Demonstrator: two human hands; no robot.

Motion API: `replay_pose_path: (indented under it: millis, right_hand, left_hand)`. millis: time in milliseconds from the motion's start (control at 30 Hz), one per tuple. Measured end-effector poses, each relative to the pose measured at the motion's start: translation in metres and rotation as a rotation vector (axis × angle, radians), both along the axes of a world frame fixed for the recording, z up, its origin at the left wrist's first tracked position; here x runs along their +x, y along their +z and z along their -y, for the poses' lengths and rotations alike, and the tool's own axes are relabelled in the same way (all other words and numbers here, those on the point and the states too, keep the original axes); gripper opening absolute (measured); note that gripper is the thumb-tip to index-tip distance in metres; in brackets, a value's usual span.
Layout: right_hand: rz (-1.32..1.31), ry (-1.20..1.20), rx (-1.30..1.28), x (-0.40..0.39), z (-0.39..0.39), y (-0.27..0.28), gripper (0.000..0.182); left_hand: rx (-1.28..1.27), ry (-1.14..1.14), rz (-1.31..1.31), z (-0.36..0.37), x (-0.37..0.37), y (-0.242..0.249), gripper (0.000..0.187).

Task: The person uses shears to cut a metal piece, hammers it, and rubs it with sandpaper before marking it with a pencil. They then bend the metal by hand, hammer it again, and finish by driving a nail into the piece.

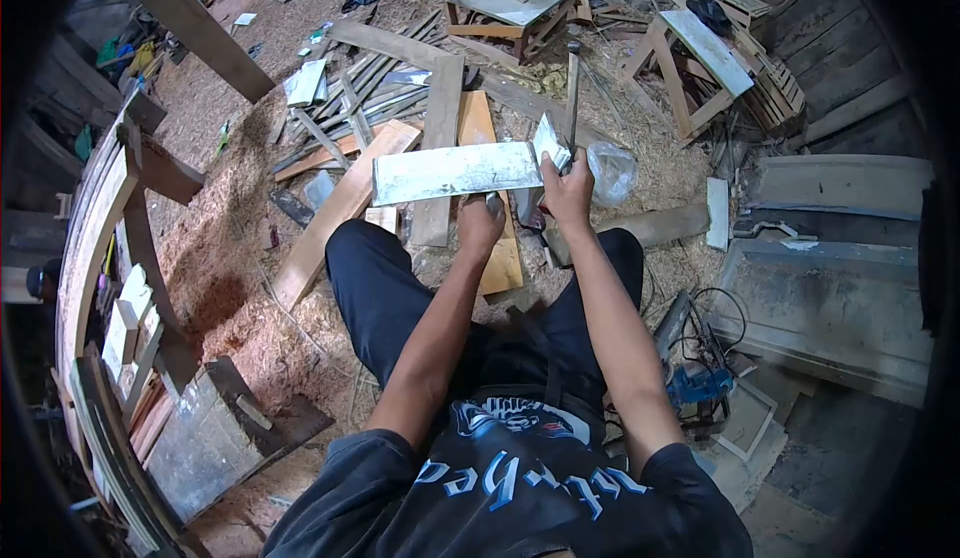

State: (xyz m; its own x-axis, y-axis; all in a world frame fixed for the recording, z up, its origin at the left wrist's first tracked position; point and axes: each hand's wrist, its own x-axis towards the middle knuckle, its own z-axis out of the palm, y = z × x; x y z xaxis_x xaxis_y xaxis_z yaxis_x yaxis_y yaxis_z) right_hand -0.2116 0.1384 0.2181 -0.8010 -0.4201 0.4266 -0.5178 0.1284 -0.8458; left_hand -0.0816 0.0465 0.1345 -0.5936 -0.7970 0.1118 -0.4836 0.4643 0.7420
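A long, flat whitish board with worn, scuffed paint is raised crosswise above my knees. My left hand is closed below its lower edge; a small rounded end of something shows at the fingers, and the board hides part of the grip. My right hand is closed at the board's right end, around the handle of a hammer that points away from me. Against the right thumb stands a smaller white piece, angled up from the board's end.
Wooden planks and thin strips lie over shavings in front of me. Low wooden stands are farther off. A blue power tool with a cable sits by my right leg. Panels lean at right; a curved wooden frame stands at left.
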Motion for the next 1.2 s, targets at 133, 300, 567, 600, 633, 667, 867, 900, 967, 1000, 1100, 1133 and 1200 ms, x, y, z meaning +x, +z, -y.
replay_pose_path:
  millis: [133, 300, 567, 600, 633, 667, 867, 900, 967, 1000, 1100, 1133, 1200]
  right_hand:
    - [0.010, 0.016, 0.006, 0.004, -0.006, 0.002, 0.034]
    - [0.035, 0.005, 0.018, 0.005, -0.012, 0.005, 0.034]
    - [0.021, -0.010, 0.056, 0.001, -0.012, -0.004, 0.034]
    - [-0.003, -0.004, 0.046, 0.000, -0.012, -0.001, 0.034]
    - [-0.023, 0.002, 0.038, 0.000, -0.013, 0.003, 0.034]
    - [-0.044, 0.008, 0.031, 0.000, -0.014, 0.005, 0.034]
    - [0.008, 0.015, 0.021, -0.001, -0.013, 0.006, 0.033]
    - [0.015, 0.012, 0.005, -0.001, -0.012, 0.003, 0.032]
    - [0.033, 0.008, -0.026, 0.001, -0.009, -0.002, 0.032]
    - [0.034, 0.006, -0.016, 0.002, -0.009, -0.002, 0.032]
    - [0.036, 0.009, -0.005, 0.003, -0.009, 0.002, 0.032]
    - [0.037, 0.017, -0.011, 0.003, -0.010, 0.004, 0.031]
    - [0.031, 0.024, -0.010, 0.004, -0.011, 0.004, 0.032]
  left_hand:
    - [0.111, -0.119, 0.091, -0.003, 0.012, 0.000, 0.045]
    - [0.343, -0.338, 0.405, 0.027, 0.044, 0.123, 0.057]
    - [-0.396, -0.729, 0.472, 0.085, 0.003, 0.117, 0.124]
    - [-0.352, -0.725, 0.434, 0.087, 0.002, 0.115, 0.121]
    - [-0.340, -0.728, 0.422, 0.087, 0.001, 0.112, 0.121]
    - [-0.327, -0.731, 0.409, 0.087, 0.001, 0.108, 0.121]
    - [-0.290, -0.799, 0.321, 0.092, -0.004, 0.112, 0.119]
    - [-0.313, -0.806, 0.309, 0.092, -0.005, 0.114, 0.118]
    - [-0.247, -0.851, 0.275, 0.098, -0.012, 0.115, 0.116]
    - [-0.210, -0.873, 0.259, 0.098, -0.012, 0.116, 0.115]
    - [-0.207, -0.898, 0.235, 0.099, -0.011, 0.121, 0.112]
    - [-0.217, -0.897, 0.232, 0.101, -0.012, 0.119, 0.110]
    - [-0.231, -0.896, 0.230, 0.100, -0.011, 0.117, 0.106]
